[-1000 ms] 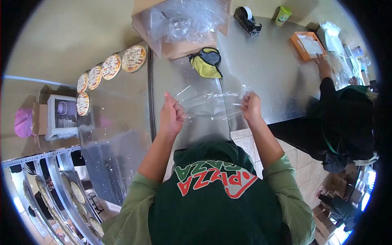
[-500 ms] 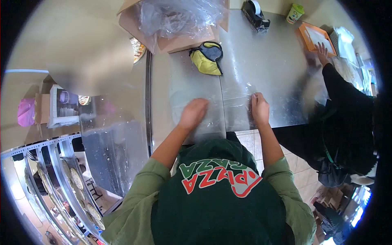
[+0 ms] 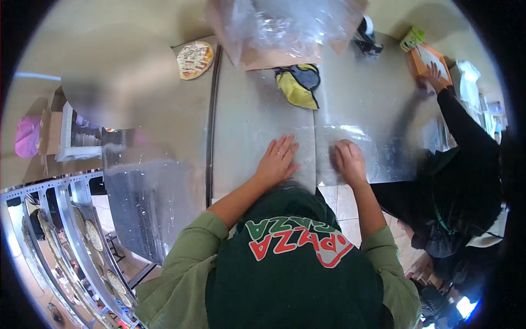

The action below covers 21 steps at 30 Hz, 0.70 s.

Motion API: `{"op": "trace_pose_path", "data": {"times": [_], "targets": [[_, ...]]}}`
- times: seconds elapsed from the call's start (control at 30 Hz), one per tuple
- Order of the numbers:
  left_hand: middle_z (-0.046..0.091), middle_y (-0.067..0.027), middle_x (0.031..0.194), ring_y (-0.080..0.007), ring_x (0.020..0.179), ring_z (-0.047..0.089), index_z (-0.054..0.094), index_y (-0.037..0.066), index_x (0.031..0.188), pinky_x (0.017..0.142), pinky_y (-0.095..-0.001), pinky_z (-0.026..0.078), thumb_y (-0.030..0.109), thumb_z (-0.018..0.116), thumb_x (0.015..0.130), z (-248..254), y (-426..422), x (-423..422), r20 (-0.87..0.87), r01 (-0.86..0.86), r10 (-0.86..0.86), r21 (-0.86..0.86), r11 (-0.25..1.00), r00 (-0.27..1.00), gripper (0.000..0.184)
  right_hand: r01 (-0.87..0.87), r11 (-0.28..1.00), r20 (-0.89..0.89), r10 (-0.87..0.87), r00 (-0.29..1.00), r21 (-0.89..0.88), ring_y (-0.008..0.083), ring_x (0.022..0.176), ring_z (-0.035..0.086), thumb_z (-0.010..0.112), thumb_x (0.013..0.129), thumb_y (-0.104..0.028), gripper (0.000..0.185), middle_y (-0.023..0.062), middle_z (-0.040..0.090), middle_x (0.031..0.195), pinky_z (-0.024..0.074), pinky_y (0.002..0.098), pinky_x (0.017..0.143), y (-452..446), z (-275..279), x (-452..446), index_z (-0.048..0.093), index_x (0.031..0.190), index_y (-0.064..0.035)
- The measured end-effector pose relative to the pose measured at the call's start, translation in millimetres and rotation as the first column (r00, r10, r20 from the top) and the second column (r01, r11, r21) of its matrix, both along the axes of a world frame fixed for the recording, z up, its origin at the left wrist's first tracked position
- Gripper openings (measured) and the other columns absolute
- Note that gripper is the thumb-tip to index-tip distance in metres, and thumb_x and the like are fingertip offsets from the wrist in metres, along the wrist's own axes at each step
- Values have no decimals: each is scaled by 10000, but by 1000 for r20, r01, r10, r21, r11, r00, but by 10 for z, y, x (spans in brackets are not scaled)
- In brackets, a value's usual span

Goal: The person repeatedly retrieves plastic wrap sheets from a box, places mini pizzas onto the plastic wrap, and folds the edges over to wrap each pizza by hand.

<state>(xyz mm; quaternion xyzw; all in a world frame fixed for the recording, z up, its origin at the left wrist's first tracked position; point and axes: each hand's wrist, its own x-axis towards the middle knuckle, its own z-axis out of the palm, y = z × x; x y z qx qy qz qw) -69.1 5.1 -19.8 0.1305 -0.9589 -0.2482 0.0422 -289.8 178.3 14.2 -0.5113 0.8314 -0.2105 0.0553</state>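
Observation:
My left hand (image 3: 278, 161) lies flat on the steel table (image 3: 246, 118) near its front edge, fingers spread and nothing in them. A ring shows on one finger. To the right of a table seam, my right hand (image 3: 349, 159) rests with its fingers curled down at the tabletop. Something clear and shiny, like thin plastic film (image 3: 353, 131), lies around those fingertips; whether they grip it is hidden. Beyond my hands sits a yellow and grey fabric item with black edging (image 3: 298, 86).
A cardboard box (image 3: 285, 59) full of clear plastic stands at the back. To its left lies a topped pizza (image 3: 195, 60); to its right, a black tape dispenser (image 3: 368, 39). A co-worker's hand (image 3: 434, 77) reaches to an orange box (image 3: 421, 63). A rack (image 3: 66, 205) holds pizzas at lower left.
My left hand has opened from a closed grip and flattened on the table. The clear plastic no longer stretches between my hands. The view has shifted, showing more of the pizza at the back left.

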Motion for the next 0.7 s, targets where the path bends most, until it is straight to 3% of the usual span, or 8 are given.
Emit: {"op": "trace_pose_path", "data": {"times": [0.03, 0.13, 0.27, 0.37, 0.43, 0.53, 0.57, 0.7], "targets": [[97, -154, 1461, -348, 1339, 116, 229, 142, 1390, 1022, -598, 97, 550, 653, 652, 58, -29, 64, 38, -24, 25, -16, 1000, 999, 943, -59, 998, 40, 59, 997, 0, 321, 1083, 466, 582, 802, -184, 365, 152, 505, 1156, 372, 408, 908, -79, -8, 88, 522, 1155, -110], [94, -182, 1454, -365, 1339, 103, 227, 146, 1391, 1027, -588, 108, 481, 717, 621, 326, -206, 234, 174, -62, 64, -17, 998, 983, 973, 195, 981, -194, -189, 963, 11, 356, 1220, 344, 606, 777, -392, 588, 188, 382, 1316, 281, 467, 986, 12, -105, -91, 438, 1279, -137], [62, -219, 1448, -397, 1339, 49, 212, 157, 1396, 1028, -588, 101, 427, 771, 575, 448, -484, 272, 272, -28, -5, 117, 993, 962, 1029, 341, 836, -241, -257, 936, 429, 351, 1289, 239, 547, 778, -511, 669, 170, 277, 1394, 209, 550, 997, -183, 249, -18, 360, 1339, -198], [106, -209, 1444, -367, 1335, 116, 233, 151, 1384, 1039, -527, 163, 329, 741, 657, 657, -1122, 549, -90, -464, 488, 201, 863, 868, 904, 335, 886, -450, -168, 877, 322, 336, 1271, 267, 530, 817, -439, 599, 157, 292, 1378, 245, 515, 989, -120, 88, 40, 365, 1328, -174], [155, -171, 1434, -294, 1327, 164, 291, 140, 1357, 1031, -429, 246, 217, 651, 760, 546, -1995, 1099, -341, -639, 841, 547, 540, 419, 701, 283, 919, -363, -174, 915, 273, 338, 1238, 306, 518, 844, -363, 526, 165, 328, 1341, 282, 474, 983, -114, 88, 142, 385, 1306, -148], [492, -29, 823, -109, 567, 418, 463, 94, 1064, 523, -234, 375, 250, 497, 879, 177, -3371, 2368, -337, -460, 826, 881, 107, -452, 245, 246, 937, -135, -218, 967, 247, 345, 1183, 364, 513, 858, -276, 469, 167, 356, 1305, 308, 431, 980, -85, -71, 175, 399, 1288, -130], [489, -45, 897, -151, 858, 476, 468, 54, 998, 812, -317, 401, 373, 518, 872, 797, -3335, 2589, 47, -71, 838, 992, -102, -544, 347, 272, 925, -126, -247, 961, 265, 344, 1179, 369, 518, 855, -260, 465, 165, 354, 1307, 308, 433, 980, -114, -61, 174, 401, 1286, -129], [370, -120, 1031, -224, 965, 383, 228, 27, 1355, 875, -390, 319, 629, 316, 838, 214, -4382, 3895, 164, 188, 767, 981, -58, -620, 799, 328, 886, -48, -331, 942, 328, 343, 1172, 376, 542, 842, -196, 464, 165, 348, 1311, 310, 435, 979, -247, 72, 268, 403, 1280, -130]]}}
